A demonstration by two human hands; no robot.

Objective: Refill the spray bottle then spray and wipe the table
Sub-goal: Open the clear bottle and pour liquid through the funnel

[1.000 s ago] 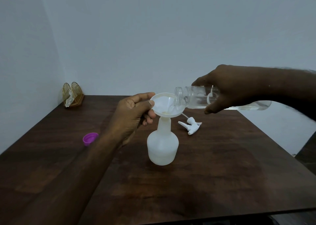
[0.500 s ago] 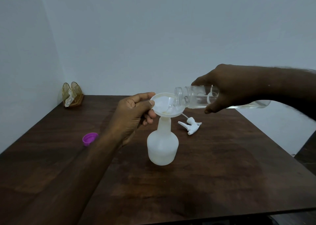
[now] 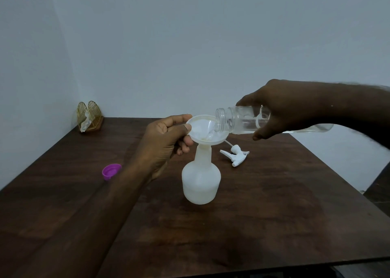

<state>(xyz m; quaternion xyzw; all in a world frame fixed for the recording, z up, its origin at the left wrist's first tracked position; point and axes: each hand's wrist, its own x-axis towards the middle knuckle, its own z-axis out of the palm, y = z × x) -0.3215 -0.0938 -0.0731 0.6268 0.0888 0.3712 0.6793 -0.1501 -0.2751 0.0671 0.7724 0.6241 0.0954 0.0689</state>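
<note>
A white translucent spray bottle (image 3: 201, 180) stands uncapped in the middle of the dark wooden table (image 3: 263, 225), with a white funnel (image 3: 205, 133) set in its neck. My left hand (image 3: 163, 143) pinches the funnel's left rim. My right hand (image 3: 282, 108) grips a clear water bottle (image 3: 238, 120), tipped nearly level, its mouth over the funnel and water running into it. The white trigger sprayer head (image 3: 235, 156) lies on the table behind the spray bottle.
A purple bottle cap (image 3: 111, 170) lies on the table to the left. A gold wire napkin holder (image 3: 89, 118) with white tissue stands at the far left corner by the wall. The table's right edge drops off beside a dark object.
Hardly anything has moved. Both hands hold their places while the clear bottle stays tipped over the funnel.
</note>
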